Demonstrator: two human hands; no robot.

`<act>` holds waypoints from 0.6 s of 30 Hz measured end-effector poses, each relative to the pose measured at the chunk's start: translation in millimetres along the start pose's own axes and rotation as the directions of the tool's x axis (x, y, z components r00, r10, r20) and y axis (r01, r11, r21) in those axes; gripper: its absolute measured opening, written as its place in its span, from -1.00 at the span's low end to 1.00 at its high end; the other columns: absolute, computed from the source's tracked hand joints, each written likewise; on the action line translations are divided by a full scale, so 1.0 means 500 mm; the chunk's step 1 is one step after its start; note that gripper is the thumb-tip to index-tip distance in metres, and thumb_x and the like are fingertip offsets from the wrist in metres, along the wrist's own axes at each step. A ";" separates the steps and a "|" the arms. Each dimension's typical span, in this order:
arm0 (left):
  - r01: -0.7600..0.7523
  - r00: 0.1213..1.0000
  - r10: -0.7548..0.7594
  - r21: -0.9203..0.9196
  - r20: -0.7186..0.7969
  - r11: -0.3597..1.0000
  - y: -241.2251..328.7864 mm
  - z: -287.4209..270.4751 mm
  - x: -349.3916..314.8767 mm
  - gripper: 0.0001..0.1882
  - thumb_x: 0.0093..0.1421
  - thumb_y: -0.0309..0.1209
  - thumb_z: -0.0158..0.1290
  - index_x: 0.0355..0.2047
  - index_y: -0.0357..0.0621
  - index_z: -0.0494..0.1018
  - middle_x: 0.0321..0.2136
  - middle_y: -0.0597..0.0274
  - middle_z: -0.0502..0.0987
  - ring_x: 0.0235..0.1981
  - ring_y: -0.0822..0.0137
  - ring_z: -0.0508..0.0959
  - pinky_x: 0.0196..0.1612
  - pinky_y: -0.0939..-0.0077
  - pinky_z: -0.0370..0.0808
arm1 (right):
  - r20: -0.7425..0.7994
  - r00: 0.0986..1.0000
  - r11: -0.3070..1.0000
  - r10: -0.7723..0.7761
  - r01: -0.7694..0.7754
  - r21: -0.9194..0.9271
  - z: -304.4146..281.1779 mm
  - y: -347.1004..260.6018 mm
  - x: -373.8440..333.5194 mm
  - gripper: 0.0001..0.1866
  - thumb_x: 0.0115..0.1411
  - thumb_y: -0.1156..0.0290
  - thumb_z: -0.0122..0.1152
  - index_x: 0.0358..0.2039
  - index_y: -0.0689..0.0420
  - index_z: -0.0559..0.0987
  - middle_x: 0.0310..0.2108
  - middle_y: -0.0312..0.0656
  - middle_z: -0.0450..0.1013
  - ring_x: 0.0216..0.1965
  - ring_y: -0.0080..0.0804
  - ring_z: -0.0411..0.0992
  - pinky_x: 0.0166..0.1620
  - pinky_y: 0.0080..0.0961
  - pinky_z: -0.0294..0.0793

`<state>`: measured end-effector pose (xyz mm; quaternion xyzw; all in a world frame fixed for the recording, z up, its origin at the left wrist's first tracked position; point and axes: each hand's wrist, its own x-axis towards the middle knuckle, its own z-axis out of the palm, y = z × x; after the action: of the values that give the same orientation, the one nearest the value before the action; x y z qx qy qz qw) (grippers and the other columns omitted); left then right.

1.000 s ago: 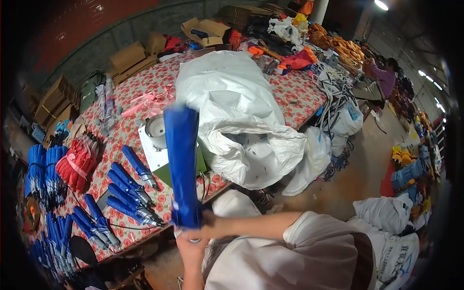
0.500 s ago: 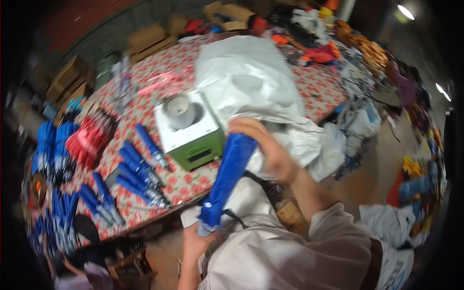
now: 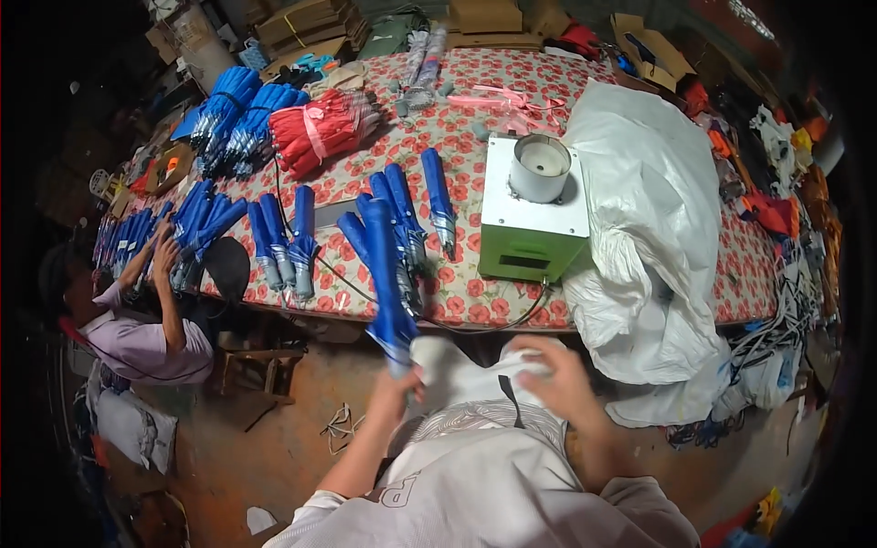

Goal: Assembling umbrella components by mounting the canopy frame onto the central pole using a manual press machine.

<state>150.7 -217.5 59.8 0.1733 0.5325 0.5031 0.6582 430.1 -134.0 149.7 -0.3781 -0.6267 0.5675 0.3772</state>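
Red-flowered all over, our counter (image 3: 475,301) carries a big white sack (image 3: 639,155) right of the green-and-white box (image 3: 534,222). Left of that box, a folded umbrella (image 3: 388,283) rises from our left hand (image 3: 396,393), fingers wrapped round its lower end; our right hand (image 3: 559,379), loosely spread nearer us than the box, seems empty. We'd best hold low and firm, keeping the folds snug. It looks slim, glossy blue, paler toward the gripped end.

- A wide fisheye view from the person's head, looking down and ahead over the table (image 3: 466,300)
- The shirt (image 3: 493,484) lies nearest, left hand (image 3: 395,393) and right hand (image 3: 559,379) just beyond
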 end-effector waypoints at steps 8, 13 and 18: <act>-0.261 0.900 0.273 0.082 -0.338 0.962 0.164 -0.074 0.109 -0.82 0.13 -0.49 0.18 -0.26 -0.19 0.46 -0.51 0.27 0.47 -0.57 0.46 0.43 -0.53 0.61 0.36 | 0.326 0.899 0.897 0.291 -0.138 -0.420 0.060 0.102 -0.053 -0.54 0.15 0.21 0.32 -0.01 0.21 0.55 -0.12 -0.07 0.55 -0.14 -0.17 0.51 -0.03 -0.38 0.47; -0.430 0.872 0.427 0.042 -0.239 0.902 0.168 -0.012 0.100 -0.74 0.04 -0.57 0.24 -0.24 -0.21 0.48 -0.46 0.27 0.51 -0.50 0.46 0.45 -0.47 0.61 0.39 | 0.317 0.887 0.849 0.336 -0.139 -0.510 0.069 0.107 -0.027 -0.53 0.13 0.23 0.33 0.00 0.22 0.54 -0.10 -0.03 0.54 -0.14 -0.12 0.50 -0.05 -0.38 0.47; -0.482 0.863 0.488 0.079 -0.128 0.873 0.170 0.050 0.101 -0.70 -0.05 -0.60 0.28 -0.28 -0.22 0.48 -0.44 0.26 0.54 -0.46 0.44 0.47 -0.38 0.57 0.43 | 0.307 0.899 0.872 0.313 -0.143 -0.469 0.082 0.101 -0.004 -0.51 0.13 0.27 0.33 0.03 0.23 0.52 -0.06 -0.05 0.53 -0.09 -0.18 0.50 0.00 -0.39 0.46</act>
<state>128.0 -130.0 107.5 0.2794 0.5290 0.6516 0.4664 396.2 -149.6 96.4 -0.4101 -0.7473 0.5157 0.0861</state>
